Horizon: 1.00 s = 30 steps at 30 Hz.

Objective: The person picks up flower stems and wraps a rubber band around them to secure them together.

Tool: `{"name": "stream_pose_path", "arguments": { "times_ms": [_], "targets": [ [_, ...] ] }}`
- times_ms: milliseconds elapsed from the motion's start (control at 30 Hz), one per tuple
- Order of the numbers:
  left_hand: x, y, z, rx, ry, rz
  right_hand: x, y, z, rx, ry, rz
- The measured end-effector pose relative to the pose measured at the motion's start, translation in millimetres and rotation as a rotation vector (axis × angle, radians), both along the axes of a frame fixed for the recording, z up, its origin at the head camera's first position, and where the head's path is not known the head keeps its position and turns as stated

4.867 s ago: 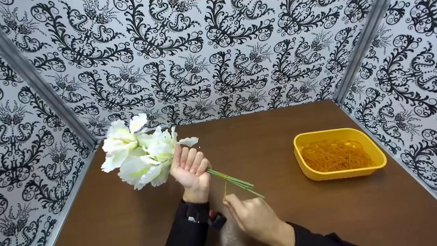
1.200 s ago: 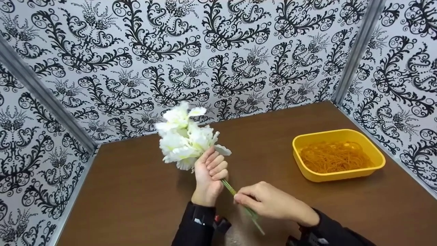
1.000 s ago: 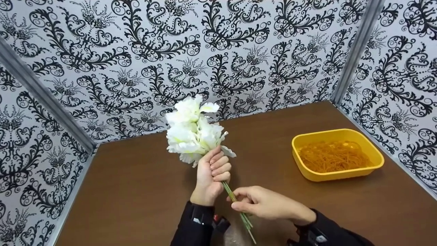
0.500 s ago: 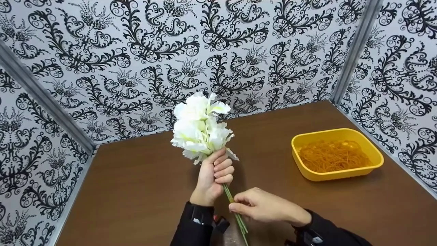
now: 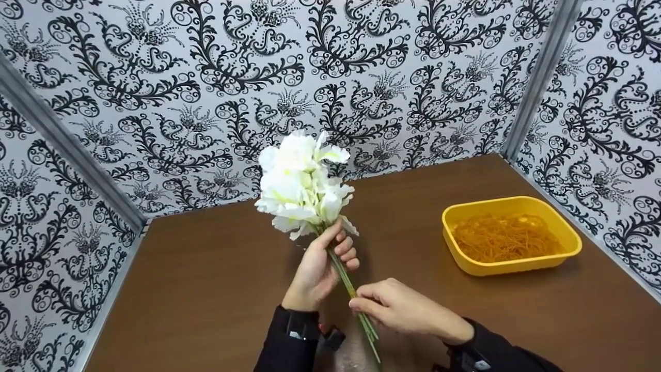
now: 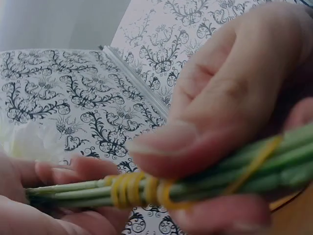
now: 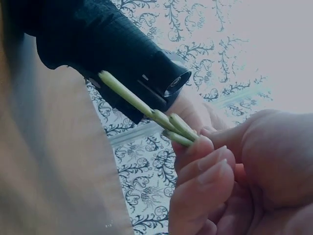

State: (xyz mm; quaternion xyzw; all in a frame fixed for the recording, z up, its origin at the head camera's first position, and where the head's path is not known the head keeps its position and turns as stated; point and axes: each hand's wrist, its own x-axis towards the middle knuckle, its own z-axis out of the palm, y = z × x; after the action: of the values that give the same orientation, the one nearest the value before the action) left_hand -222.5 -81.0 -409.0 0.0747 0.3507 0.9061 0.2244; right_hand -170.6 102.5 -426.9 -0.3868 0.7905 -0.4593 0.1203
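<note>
A bunch of white flowers (image 5: 302, 186) leans up and slightly left over the table, its green stems (image 5: 369, 330) pointing down toward me. My left hand (image 5: 315, 271) holds the stems just under the blooms, with thumb and fingers around them. Lower down, my right hand (image 5: 405, 310) pinches the stems between thumb and fingers. In the left wrist view a yellow rubber band (image 6: 132, 190) is wound in several turns around the stems, and one strand slants across them beyond the right thumb (image 6: 171, 147). The cut stem ends (image 7: 127, 93) stick out past the right fingers in the right wrist view.
A yellow tub (image 5: 511, 266) with many rubber bands (image 5: 508, 237) stands on the right of the brown table (image 5: 206, 289). Patterned wall panels (image 5: 330, 77) enclose the table at the back and sides.
The bunch has swung from far left to more upright at centre. My right hand, earlier stretching the band away, now pinches the stems. The left hand's grip has loosened since half a second ago.
</note>
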Motion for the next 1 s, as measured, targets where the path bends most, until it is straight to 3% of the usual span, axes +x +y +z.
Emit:
{"name": "stream_pose_path", "arguments": {
  "times_ms": [267,433,600,900,1000],
  "targets": [
    [7.7,-5,11.1,-0.491,0.248,0.133,0.2,3,7.1,-0.028,0.031,-0.102],
    [9.8,-8,13.0,-0.726,0.441,0.168,-2.4,5,8.8,-0.036,0.073,-0.158],
    [7.6,-8,9.5,-0.860,0.610,0.236,-4.6,6,6.9,-0.016,0.112,-0.186],
    [0.6,-6,-2.4,-1.013,0.730,0.312,-12.0,4,-7.4,0.105,0.224,-0.235],
    [-2.8,-5,-9.1,-1.042,0.734,0.314,-15.7,4,-12.4,0.145,0.246,-0.248]
  ]
}}
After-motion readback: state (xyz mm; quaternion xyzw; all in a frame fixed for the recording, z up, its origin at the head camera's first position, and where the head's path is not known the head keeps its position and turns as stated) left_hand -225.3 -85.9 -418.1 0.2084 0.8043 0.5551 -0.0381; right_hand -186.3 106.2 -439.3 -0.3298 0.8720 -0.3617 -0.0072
